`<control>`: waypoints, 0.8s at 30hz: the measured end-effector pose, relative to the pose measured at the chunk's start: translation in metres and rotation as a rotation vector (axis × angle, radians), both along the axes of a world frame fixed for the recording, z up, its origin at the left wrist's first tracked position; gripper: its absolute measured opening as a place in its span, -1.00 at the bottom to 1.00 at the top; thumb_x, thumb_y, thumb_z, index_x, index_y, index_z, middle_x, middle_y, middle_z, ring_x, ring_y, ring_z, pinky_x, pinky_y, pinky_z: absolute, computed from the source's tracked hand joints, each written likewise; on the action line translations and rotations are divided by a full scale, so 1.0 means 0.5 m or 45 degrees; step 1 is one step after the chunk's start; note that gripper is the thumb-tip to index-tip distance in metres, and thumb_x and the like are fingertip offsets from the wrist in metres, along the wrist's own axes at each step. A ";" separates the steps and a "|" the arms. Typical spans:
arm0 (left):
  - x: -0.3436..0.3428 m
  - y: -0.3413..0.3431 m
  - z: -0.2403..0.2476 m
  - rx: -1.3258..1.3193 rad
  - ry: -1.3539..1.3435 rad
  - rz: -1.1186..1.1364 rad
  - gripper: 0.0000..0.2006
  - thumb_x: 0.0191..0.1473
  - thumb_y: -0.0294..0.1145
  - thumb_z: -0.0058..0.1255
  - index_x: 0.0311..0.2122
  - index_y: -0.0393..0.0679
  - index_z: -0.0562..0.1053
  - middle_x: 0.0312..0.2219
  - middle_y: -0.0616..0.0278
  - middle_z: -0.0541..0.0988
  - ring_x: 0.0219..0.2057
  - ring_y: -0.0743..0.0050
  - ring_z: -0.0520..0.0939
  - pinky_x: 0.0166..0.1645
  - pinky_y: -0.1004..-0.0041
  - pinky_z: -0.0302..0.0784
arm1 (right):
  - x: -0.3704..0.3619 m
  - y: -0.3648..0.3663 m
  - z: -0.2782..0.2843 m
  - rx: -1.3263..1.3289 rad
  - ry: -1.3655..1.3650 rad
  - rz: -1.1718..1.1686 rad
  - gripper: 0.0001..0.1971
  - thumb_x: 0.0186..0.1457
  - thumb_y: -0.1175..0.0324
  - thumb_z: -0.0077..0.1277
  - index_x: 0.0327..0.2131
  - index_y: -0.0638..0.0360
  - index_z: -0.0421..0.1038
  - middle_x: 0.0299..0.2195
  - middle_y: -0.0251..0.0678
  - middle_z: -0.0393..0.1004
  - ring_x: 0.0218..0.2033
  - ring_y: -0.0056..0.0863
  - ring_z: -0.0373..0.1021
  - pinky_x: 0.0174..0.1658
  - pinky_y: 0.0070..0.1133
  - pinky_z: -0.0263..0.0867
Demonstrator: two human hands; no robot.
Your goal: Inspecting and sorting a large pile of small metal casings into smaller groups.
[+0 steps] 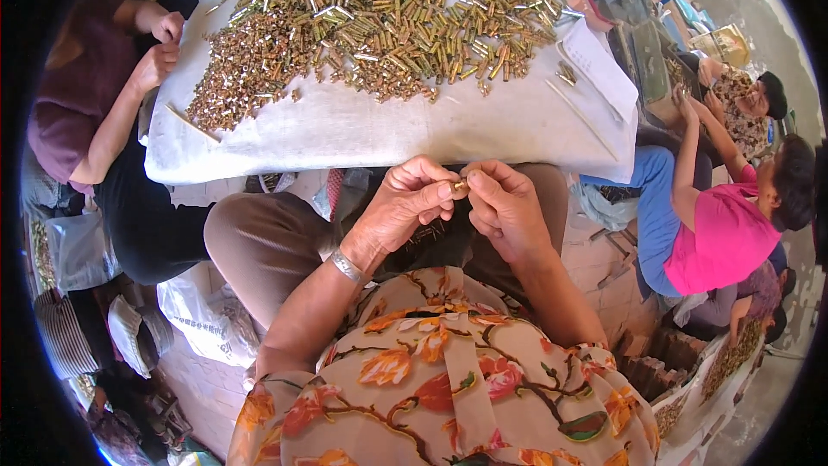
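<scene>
Your left hand (410, 202), right hand (509, 205): both pinching small gold-coloured metal piece (461, 190) | done: unclear | apparently remaining: heaped golden metal tubes (448, 22)

My shirt (414, 414) is cream with orange, red and pink flowers, brown branches and green leaves; my trousers (259, 242) are brown, my bracelet (347, 265) silver. The small piece (460, 188) I pinch shines gold, the metal parts (414, 22) gleam yellow-gold and coppery on a white cloth (388, 134). One neighbour's shirt (724, 237) is bright pink, their jeans (651, 194) blue, another's top (65, 125) dark purple
</scene>
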State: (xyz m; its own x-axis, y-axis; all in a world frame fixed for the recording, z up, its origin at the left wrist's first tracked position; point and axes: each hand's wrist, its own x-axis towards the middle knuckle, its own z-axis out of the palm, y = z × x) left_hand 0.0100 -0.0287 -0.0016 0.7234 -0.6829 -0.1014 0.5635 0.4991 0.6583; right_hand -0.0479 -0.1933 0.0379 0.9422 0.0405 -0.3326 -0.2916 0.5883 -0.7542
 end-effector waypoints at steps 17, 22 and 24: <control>0.190 -0.083 -0.009 1.738 -1.657 0.498 -0.83 -0.06 -0.41 0.08 -0.30 -0.13 0.46 -0.37 0.12 0.51 -0.40 0.06 0.57 -0.32 0.23 0.51 | 0.322 -0.138 -0.101 -2.006 -0.187 -0.242 -0.82 -0.08 0.29 0.16 -0.47 0.20 0.51 -0.47 -0.09 0.50 -0.48 -0.14 0.42 -0.39 -0.35 0.31; 0.169 -0.042 -0.009 1.496 -1.565 0.657 -0.82 -0.06 -0.51 0.12 -0.28 -0.22 0.48 -0.39 0.16 0.55 -0.44 0.23 0.60 -0.34 0.38 0.52 | 0.316 -0.106 -0.110 -2.056 -0.382 -0.216 -0.78 -0.07 0.27 0.15 -0.41 0.23 0.48 -0.45 -0.08 0.50 -0.44 -0.09 0.42 -0.35 -0.31 0.32; 0.150 -0.019 -0.006 1.079 -0.844 0.464 -0.82 -0.01 -0.59 0.07 -0.24 -0.21 0.46 -0.37 0.21 0.57 -0.38 0.43 0.63 -0.30 0.48 0.56 | 0.285 -0.097 -0.094 -1.948 -0.714 -0.307 -0.80 -0.02 0.32 0.11 -0.34 0.24 0.44 -0.47 -0.09 0.50 -0.45 -0.17 0.44 -0.35 -0.40 0.33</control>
State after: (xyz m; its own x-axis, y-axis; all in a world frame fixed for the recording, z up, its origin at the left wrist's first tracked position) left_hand 0.0849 -0.0381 -0.0047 0.9482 -0.3143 0.0460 -0.1091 -0.1863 0.9764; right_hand 0.0945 -0.2417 -0.0091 0.8868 -0.1407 0.4403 0.1833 -0.7674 -0.6144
